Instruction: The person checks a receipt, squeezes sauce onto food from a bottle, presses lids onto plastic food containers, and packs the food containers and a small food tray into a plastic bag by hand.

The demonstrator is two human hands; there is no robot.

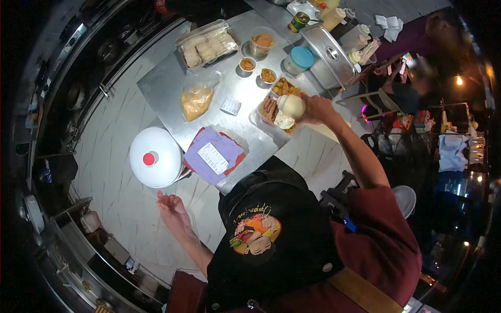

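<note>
My right hand [314, 109] is wrapped round a cream-coloured squeeze bottle [293, 106], held over a clear takeaway container [259, 110]. Sliced meat [269, 108], a creamy white portion [284, 121] and golden chunks of food [285, 87] show beside and below the bottle, which hides part of the container. Down at the left, my left hand [172, 209] hangs off the table over the floor, its fingers loosely bent and apart, with nothing visible in them. The white round-lidded pot [155, 156] with a red knob is nearest to it.
On the steel table [156, 81] are a foil tray [206, 44], a tied bag [197, 101], small cups [247, 64], a teal-lidded tub [301, 58], a receipt [230, 106] and purple cloth [216, 151]. A steel lidded pan [329, 55] stands beyond. A person [404, 94] sits at right.
</note>
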